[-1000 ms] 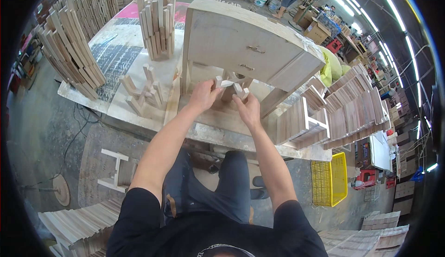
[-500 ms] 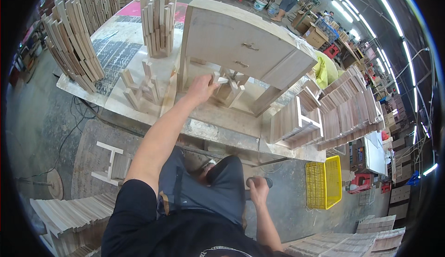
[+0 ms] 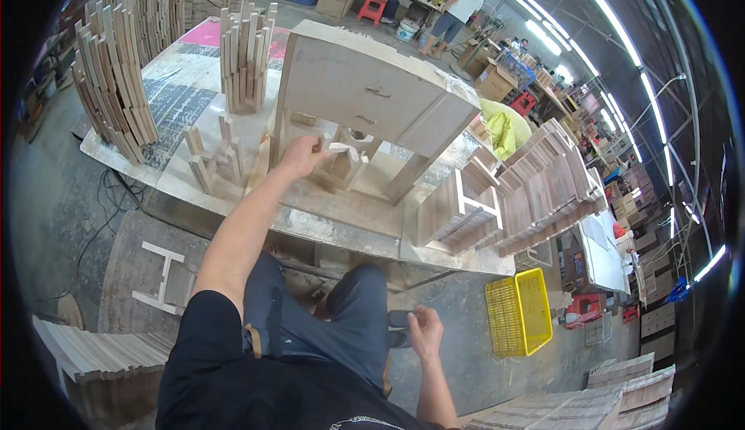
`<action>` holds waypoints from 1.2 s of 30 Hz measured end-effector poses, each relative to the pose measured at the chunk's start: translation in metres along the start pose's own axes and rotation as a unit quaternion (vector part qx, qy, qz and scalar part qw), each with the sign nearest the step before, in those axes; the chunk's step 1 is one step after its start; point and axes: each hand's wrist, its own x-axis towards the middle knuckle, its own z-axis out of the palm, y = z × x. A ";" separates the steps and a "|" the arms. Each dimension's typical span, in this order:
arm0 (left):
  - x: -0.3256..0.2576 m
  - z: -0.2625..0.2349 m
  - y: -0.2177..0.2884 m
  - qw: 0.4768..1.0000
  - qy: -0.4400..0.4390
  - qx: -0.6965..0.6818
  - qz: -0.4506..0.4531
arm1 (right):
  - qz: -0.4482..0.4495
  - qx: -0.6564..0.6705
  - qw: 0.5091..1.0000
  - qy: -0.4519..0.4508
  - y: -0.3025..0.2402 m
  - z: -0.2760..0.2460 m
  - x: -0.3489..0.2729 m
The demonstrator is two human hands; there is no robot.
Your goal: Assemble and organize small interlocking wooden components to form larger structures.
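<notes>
Partly hidden: wooden piece [image 3: 339,149] behind left hand [image 3: 299,156] | right hand [image 3: 425,331] contents unclear

Slat stacks [image 3: 233,162] beside cabinet [image 3: 365,100]

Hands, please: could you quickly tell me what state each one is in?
Left hand: closed on a small wooden piece.
Right hand: down by the leg, holding nothing visible.
</notes>
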 end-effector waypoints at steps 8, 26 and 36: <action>-0.037 -0.042 -0.008 0.997 -0.060 -0.042 0.022 | -0.018 -0.027 0.989 -0.144 -0.010 -0.008 -0.019; -0.225 -0.192 0.056 0.776 0.144 -0.578 -0.207 | -0.568 0.097 0.805 -0.141 -0.308 0.154 0.154; -0.192 -0.184 -0.037 0.941 0.294 0.045 -0.158 | -0.431 0.105 0.844 -0.303 -0.440 0.257 0.247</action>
